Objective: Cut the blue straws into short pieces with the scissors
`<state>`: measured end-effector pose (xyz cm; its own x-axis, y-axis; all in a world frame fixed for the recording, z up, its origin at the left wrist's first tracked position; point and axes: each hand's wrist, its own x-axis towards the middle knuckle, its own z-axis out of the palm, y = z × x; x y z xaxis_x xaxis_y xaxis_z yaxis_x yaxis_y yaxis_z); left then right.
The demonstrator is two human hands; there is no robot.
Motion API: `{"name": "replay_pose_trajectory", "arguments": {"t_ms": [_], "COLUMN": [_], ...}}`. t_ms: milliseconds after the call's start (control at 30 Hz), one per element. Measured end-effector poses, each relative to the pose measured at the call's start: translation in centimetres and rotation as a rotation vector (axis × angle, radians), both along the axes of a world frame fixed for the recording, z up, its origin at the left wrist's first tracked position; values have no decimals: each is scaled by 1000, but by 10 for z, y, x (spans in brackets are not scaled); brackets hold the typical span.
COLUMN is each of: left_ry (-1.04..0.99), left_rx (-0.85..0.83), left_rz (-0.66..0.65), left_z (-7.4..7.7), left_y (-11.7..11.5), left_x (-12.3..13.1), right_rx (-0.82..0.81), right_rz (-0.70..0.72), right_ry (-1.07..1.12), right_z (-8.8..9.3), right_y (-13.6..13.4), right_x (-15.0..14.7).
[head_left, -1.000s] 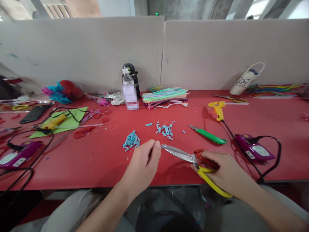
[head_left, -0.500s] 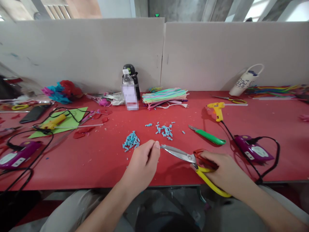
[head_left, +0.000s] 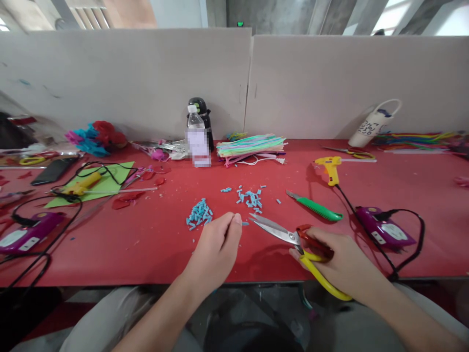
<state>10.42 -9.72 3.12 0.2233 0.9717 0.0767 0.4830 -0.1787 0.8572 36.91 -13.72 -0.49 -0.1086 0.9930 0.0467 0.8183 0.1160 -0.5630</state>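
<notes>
Left hand (head_left: 220,249): bare, rounded thumb tip, above the red table (head_left: 146,244)
Right hand (head_left: 339,259): bare, above the table
Forearms (head_left: 161,313): bare, widening away from the table
Left trouser leg (head_left: 98,322): pale greyish-beige, softly creased, below the table's front edge
Right trouser leg (head_left: 359,332): greyish, partly shaded, below the table's front edge

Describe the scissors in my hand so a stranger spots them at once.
Find the red table, then the right hand over its near edge. The scissors there, one handle red, one yellow, point toward the left hand. Unlike the pair lying by the white bottle, these are held.
</notes>
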Motion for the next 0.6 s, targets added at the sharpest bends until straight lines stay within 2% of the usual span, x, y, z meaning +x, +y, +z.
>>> {"name": "replay_pose_trajectory", "arguments": {"t_ms": [200, 600], "left_ry": [4, -40], "left_rx": [5, 7], "left_rz": [8, 26], "left_z": [0, 0], "left_y": [0, 1], "left_x": [0, 2], "right_rx": [-50, -3], "right_rz": [24, 49], "right_ry": [-7, -57], "right_z": [0, 1], "right_y": [0, 1], "right_x": [3, -3]}}
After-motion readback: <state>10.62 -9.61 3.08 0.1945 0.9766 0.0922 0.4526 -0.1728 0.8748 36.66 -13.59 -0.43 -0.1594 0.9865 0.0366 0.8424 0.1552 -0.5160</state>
